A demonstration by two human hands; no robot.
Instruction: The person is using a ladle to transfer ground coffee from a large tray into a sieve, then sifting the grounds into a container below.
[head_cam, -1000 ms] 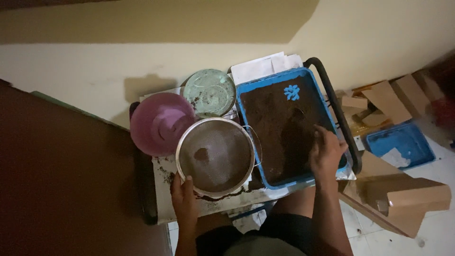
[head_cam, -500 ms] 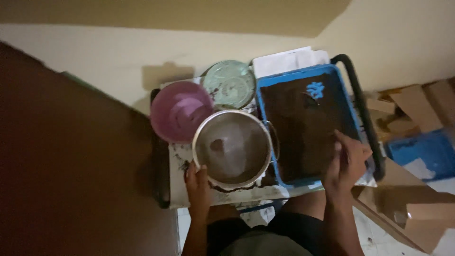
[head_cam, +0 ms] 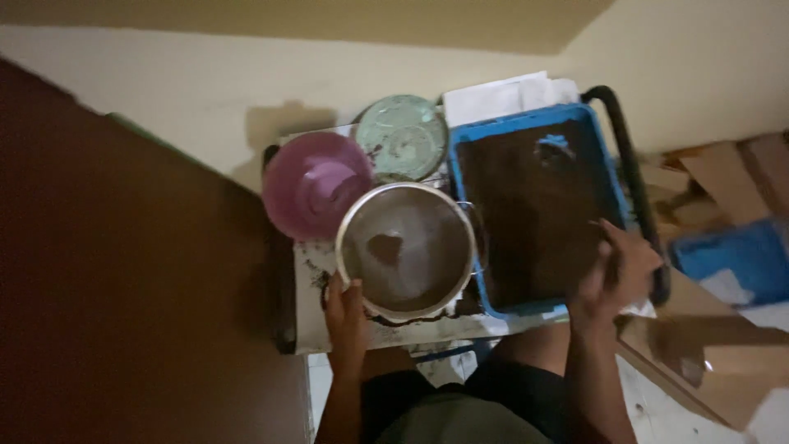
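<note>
We cannot see the table top (head_cam: 329,275) under the bowls and tray | the right hand (head_cam: 618,275) is blurry, so we cannot tell if its fingers hold anything | the cardboard box (head_cam: 707,353) is cut off at the picture's edge | the dark stuff in the blue tray (head_cam: 526,197) is too dim to name

Pink bowl (head_cam: 316,182), pale green lid (head_cam: 402,136), blue tray (head_cam: 468,140), silver sieve (head_cam: 408,250).
</note>
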